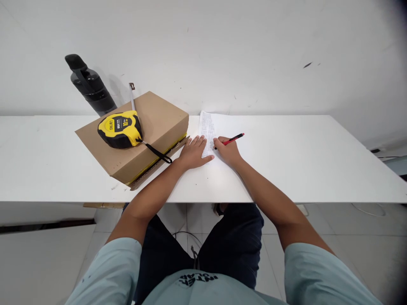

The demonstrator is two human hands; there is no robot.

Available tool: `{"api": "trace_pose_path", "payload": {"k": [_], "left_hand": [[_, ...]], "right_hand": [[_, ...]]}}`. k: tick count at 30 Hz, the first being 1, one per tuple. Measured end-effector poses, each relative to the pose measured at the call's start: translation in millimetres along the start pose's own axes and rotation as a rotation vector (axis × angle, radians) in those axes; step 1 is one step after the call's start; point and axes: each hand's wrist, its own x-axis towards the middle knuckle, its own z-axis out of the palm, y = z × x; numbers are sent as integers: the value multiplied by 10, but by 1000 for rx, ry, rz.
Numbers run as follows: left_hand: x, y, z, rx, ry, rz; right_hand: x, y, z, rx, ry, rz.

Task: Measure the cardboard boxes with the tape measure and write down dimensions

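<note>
A sheet of paper (208, 125) covered in handwriting lies on the white table, its far edge close to the wall. My left hand (194, 153) rests flat on the paper's left side, fingers spread and thumb pointing right. In my right hand (228, 150) is a red and black pen (234, 138), its tip down at the paper and its back end pointing up to the right. Just left of my left hand stands a brown cardboard box (159, 114). On top of it sits a yellow and black tape measure (119, 129) with a black wrist strap.
A black bottle (92, 87) stands behind the box, near the wall (222, 51). The white table (302, 165) extends to both sides, its front edge just above my legs. A dark cable (190, 233) shows on the tiled floor between my legs.
</note>
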Motion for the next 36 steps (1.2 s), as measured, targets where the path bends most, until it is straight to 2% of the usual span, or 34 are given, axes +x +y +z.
{"api": "trace_pose_path", "payload": {"k": [19,36], "left_hand": [[-24,21,-32,14,-12,2],[-20,11,-18,-17,-3,1]], "right_hand": [[-14,-48,-5,14,21,6],[7,7,12,-26,40,1]]}}
